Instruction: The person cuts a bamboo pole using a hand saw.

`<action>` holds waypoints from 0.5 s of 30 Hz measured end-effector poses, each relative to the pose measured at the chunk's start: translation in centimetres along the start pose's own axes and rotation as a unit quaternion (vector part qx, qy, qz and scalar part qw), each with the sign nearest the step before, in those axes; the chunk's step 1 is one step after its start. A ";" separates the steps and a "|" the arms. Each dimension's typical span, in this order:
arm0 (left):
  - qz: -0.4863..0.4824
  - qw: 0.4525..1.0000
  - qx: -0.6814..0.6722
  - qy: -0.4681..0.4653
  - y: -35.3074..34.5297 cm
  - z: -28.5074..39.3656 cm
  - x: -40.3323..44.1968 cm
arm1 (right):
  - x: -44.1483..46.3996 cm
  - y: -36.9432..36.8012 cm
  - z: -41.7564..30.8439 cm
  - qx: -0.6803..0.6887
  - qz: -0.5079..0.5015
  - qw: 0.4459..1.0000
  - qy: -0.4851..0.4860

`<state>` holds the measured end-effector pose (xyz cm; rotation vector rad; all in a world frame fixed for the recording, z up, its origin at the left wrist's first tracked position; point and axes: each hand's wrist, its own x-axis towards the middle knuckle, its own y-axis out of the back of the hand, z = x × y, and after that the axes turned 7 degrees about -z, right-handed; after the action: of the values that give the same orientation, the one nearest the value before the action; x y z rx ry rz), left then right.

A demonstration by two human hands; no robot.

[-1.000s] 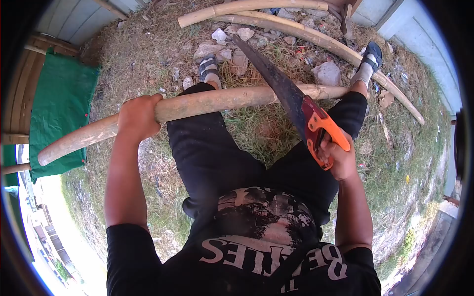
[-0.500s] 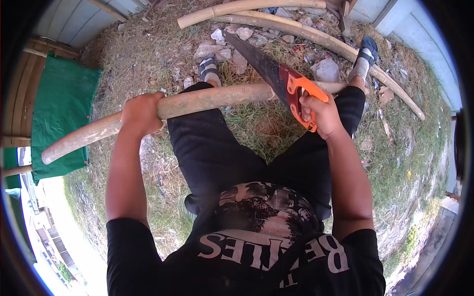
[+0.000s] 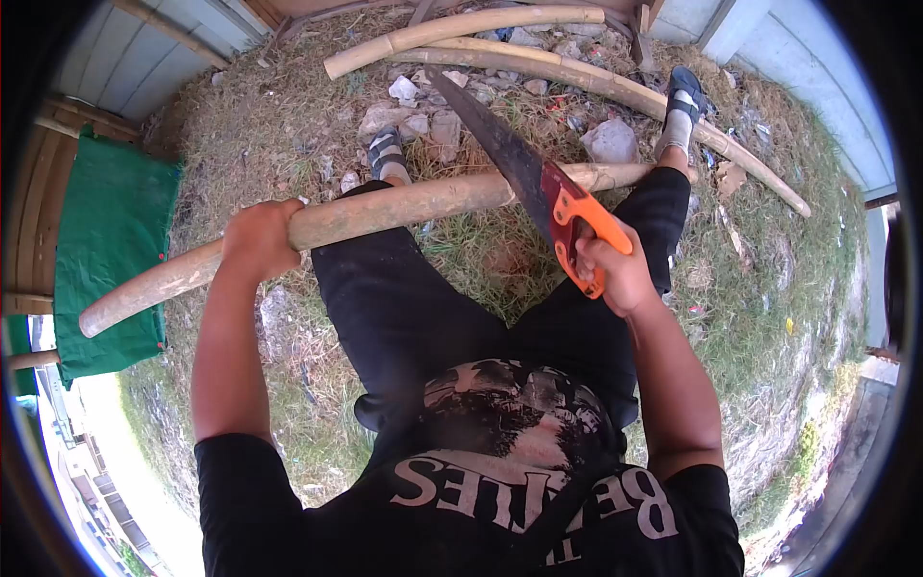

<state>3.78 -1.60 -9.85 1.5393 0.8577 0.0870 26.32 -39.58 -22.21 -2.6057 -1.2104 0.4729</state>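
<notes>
A thick bamboo pole (image 3: 404, 204) lies across my two legs, its left end sticking out past my left hand. My left hand (image 3: 261, 240) is wrapped round the pole left of my knee. In my right hand (image 3: 615, 269) is the orange and dark red handle of a hand saw (image 3: 505, 149). The saw's dark blade slants up and to the left, crossing the pole between my knees. Whether its teeth touch the bamboo I cannot tell. My fingers are closed through the handle opening.
More bamboo poles (image 3: 471, 35) lie on the ground ahead, beyond my feet. Stones, including a large pale rock (image 3: 610, 141), and litter are scattered over the grass. A green sheet (image 3: 115, 250) hangs at the left. Pale wall panels (image 3: 817, 87) stand at the right.
The saw and my right hand have shifted down and left in view, the hand drawn a little closer to my body. The whole view has also shifted slightly. My left hand keeps its hold.
</notes>
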 end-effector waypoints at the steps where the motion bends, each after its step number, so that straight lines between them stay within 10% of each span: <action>1: 0.017 1.000 0.007 0.003 0.4 -0.3 0.3 | -2.2 -1.6 -0.7 -0.042 -0.006 0.999 0.004; 15: 0.018 1.000 0.013 0.008 -0.9 0.0 0.0 | -4.6 -0.3 -1.7 -0.064 -0.036 0.997 -0.021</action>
<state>3.34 -1.69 -10.60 1.5807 0.8464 0.1153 23.95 -43.03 -19.62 -2.6597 -1.3852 0.4517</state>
